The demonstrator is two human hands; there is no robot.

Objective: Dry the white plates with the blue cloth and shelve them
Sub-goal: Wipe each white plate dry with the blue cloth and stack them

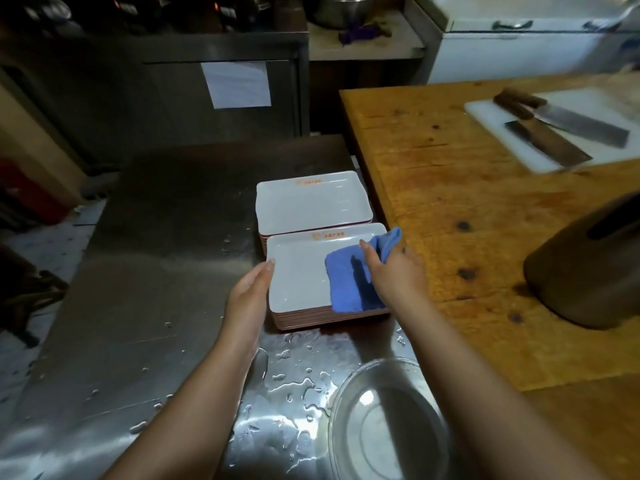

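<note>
the right hand has its fingers curled around the blue cloth, one fingertip stretched forward over the top of it, and it presses the cloth down on the right part of the top white plate of the near stack; a loose corner of the cloth pokes out just beyond the knuckles, past the plate's far right corner. the left hand lies with fingers straight and together along the left edge of that same plate, touching its rim. under both hands the near stack shows many reddish-brown rims piled one on another, and it sits on the steel counter. just beyond the fingertips a second stack of white plates stands touching or nearly touching the first, each top plate bearing a small orange mark at its far edge. nearer the person than the hands, the counter is wet with water drops, and a steel bowl sits below the right forearm. right of the right hand runs a wooden table, and farther off on it a white cutting board carries two cleavers. a brown rounded container rests on the table, well right of the hand. far beyond the fingertips a sheet of paper is stuck to a steel cabinet.
</note>
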